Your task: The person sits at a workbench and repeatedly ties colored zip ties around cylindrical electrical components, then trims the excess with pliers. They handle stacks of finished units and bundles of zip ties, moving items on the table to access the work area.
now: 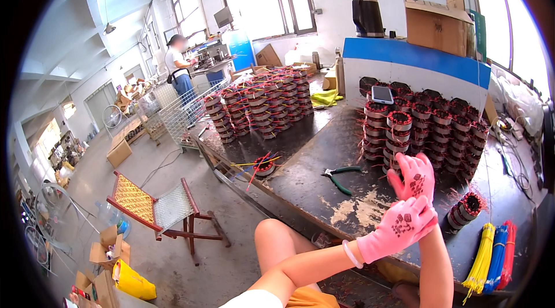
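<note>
Both my hands wear pink gloves with dark printing on the backs. My left hand (399, 224) reaches across and is closed around the cuff of the glove on my right wrist. My right hand (414, 178) is raised above the table with its fingers up and apart, holding nothing. Close behind it stand stacks of motor stators (399, 120) with red wires, a phone (382, 95) lying on top. Green-handled pliers (341, 178) lie open on the table to the left. A short stack of stators (464, 211) stands right of my hands.
Yellow, blue and red wire bundles (493, 256) lie at the table's right. One stator with coloured wires (263, 166) sits near the left edge. More stator stacks (260, 102) stand farther back. A folding chair (173, 204) is on the floor; a person (180, 71) stands beyond.
</note>
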Available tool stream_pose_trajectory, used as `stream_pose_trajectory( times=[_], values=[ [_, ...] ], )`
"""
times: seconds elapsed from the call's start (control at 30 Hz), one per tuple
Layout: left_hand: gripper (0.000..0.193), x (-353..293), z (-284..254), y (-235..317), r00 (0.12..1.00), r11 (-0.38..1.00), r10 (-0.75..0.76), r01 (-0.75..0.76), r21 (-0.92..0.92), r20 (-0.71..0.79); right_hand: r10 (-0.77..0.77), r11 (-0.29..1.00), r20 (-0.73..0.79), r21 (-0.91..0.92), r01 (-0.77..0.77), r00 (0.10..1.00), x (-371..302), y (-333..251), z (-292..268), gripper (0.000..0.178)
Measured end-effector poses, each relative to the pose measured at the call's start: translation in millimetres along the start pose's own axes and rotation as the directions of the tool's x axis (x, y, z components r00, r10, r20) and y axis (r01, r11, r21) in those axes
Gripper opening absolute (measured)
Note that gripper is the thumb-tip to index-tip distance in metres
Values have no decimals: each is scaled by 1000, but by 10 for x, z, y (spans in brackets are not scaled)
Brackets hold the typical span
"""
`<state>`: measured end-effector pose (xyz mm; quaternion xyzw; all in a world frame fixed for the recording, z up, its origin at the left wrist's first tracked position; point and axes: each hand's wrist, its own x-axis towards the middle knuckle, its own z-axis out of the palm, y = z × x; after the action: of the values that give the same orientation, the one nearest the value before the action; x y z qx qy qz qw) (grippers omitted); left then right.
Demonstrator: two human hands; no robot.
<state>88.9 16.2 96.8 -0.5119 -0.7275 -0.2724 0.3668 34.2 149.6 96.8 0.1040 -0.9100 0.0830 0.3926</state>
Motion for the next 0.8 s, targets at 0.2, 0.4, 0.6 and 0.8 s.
stream_pose_trajectory(
  times=[0.2,0.4,0.6,0.8],
  values=[
    [12,-49,209,-15,998,994,-53,54,-97,15,68,964,94,-264,-41,993,-111,-128,5,100],
    [8,-31,137,109,987,738,-44,138,-660,157,-177,984,199,44,172,964,-77,-299,51,79],
    [8,-1,51,155,970,641,42,158,-751,240,-201,959,169,-165,228,965,-163,-196,-1,84],
    [22,-231,42,-126,992,598,-21,114,-793,127,56,983,195,159,-88,979,-849,41,-82,82]
  ],
)
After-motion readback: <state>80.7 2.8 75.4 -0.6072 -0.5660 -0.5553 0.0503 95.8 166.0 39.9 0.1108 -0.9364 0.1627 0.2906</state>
